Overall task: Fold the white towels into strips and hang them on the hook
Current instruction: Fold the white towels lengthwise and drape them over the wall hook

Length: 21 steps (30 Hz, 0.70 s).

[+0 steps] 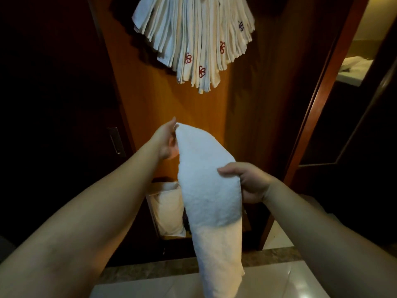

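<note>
Folded white towel (209,190) hangs as a long strip between both hands, the left hand (166,140) pinching its top corner, the right hand (247,181) gripping its right edge midway. Open air above it, up to the fan of hung towels (193,41) on the wooden door (150,93). Lower end trails over the pale counter (268,282); laundry bin (168,209) beyond

Both arms reach forward, left grip (166,143) raised higher, right grip (247,181) curled closed.
</note>
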{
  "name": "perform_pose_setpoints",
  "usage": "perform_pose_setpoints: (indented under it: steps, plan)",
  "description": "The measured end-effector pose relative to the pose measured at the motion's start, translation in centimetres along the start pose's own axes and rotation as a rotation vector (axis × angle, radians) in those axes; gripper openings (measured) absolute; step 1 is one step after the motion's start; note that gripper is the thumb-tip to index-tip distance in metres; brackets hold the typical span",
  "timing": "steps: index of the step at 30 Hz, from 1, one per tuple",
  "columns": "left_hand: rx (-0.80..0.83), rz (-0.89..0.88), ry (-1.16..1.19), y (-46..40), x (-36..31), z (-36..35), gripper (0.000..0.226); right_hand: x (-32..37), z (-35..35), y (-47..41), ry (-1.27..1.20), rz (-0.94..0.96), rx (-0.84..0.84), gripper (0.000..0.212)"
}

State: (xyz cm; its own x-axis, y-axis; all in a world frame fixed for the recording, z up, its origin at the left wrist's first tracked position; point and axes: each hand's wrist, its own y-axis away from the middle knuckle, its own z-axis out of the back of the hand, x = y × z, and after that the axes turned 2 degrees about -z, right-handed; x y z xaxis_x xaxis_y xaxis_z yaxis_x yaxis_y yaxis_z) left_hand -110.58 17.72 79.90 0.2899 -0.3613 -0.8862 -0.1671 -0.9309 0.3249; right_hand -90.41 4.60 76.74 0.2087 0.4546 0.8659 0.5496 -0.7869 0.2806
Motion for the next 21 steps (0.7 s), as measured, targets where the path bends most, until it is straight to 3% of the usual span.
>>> perform_pose_setpoints:
  steps: [4, 9, 14, 21]
  plan:
    - [0.139, 0.099, -0.147, 0.1, 3.2, 1.2, 0.068, 2.4, -0.9, -0.2, -0.013, 0.156, -0.071, 0.038]
    - [0.246, 0.000, -0.126, 1.7, 5.0, 1.2, 0.070, 4.6, -1.1, -1.0, -0.040, 0.318, -0.210, 0.058]
    - [0.390, -0.165, -0.255, 3.8, 4.5, 2.0, 0.041, 6.5, -1.2, -1.1, -0.083, 0.450, -0.279, 0.064]
    - [0.553, -0.116, -0.257, 4.8, 3.4, 3.0, 0.041, 10.2, -2.4, -1.2, -0.093, 0.552, -0.334, 0.054]
